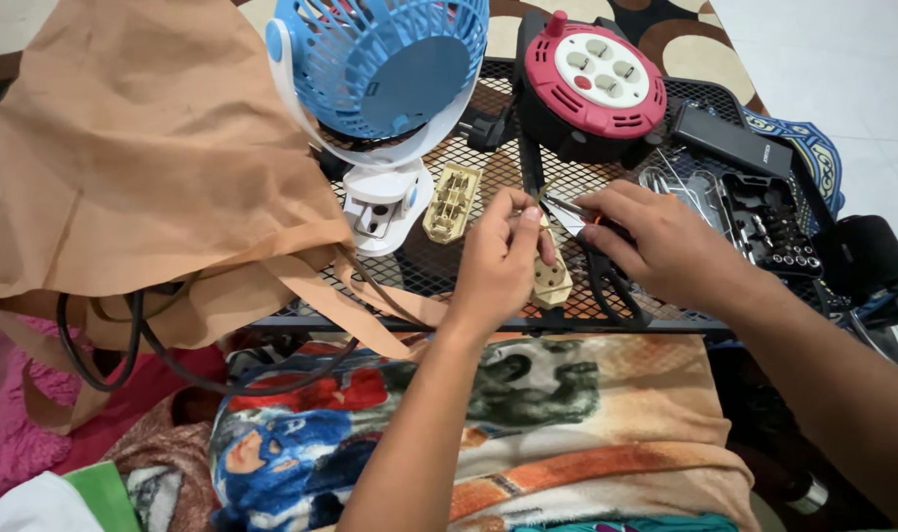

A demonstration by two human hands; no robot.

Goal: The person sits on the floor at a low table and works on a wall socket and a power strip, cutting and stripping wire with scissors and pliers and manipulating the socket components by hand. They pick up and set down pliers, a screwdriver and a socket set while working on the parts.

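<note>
Mesh table (488,296) edge just below both hands (577,246).

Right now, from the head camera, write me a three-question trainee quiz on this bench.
1. True or false: the left hand pinches a thin wire.
2. What does the right hand grip? A) black-handled pliers B) the blue fan C) the bit set
3. What colour is the face of the round cable reel?

Key: 1 true. 2 A. 3 pink-red, with a white centre.
</note>
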